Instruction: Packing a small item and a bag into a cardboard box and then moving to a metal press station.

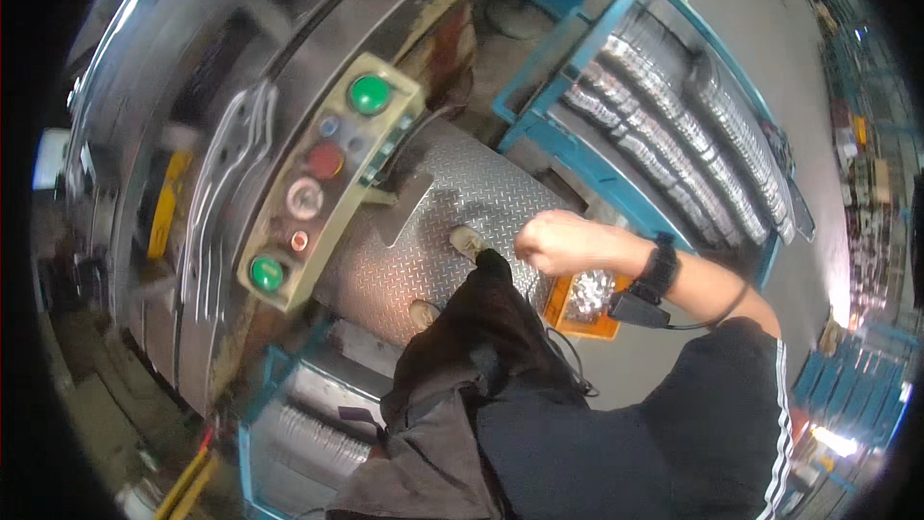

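My right hand is held over the metal tread plate, its fingers curled closed. What it grips, if anything, is hidden. A black wrist strap with a small box and cable is around that wrist. Nearest below the hand is an orange bin filled with small shiny metal parts. Beyond the hand, a blue-framed crate carries stacked rows of silvery metal pieces. My left hand does not show.
A beige control panel with two green buttons and a red one is at the left, beside a large machine. My shoes stand on the tread plate. Another blue-framed crate with metal pieces is at the lower left.
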Available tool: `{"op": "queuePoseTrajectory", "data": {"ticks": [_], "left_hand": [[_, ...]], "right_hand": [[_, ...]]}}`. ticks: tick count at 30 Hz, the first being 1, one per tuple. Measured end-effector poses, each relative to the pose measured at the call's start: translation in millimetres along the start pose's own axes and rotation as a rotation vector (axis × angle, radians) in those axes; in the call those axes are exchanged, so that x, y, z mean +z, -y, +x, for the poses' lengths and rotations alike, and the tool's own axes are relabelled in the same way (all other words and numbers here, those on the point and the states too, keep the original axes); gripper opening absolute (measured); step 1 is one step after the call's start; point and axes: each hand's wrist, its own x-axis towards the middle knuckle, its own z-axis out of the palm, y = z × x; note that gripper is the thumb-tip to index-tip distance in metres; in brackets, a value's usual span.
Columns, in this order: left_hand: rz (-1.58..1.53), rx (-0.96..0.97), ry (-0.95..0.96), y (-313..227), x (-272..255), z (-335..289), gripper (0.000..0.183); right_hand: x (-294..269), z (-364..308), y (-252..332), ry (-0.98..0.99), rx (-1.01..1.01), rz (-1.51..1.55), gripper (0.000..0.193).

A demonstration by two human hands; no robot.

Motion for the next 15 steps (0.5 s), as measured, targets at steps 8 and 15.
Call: {"op": "queuePoseTrajectory", "data": {"ticks": [8, 15], "left_hand": [[0.065, -0.203, 0.060, -37.9, -4.7, 10.8, 0.030], [0.107, -0.240, 0.059, -66.0, -21.7, 12.2, 0.028]], "right_hand": [[59.2, -78.9, -132.0, 0.346, 0.299, 0.125, 0.020], [61.3, -91.5, -93.7, 0.226, 0.801, 1.202, 0.055]]}}
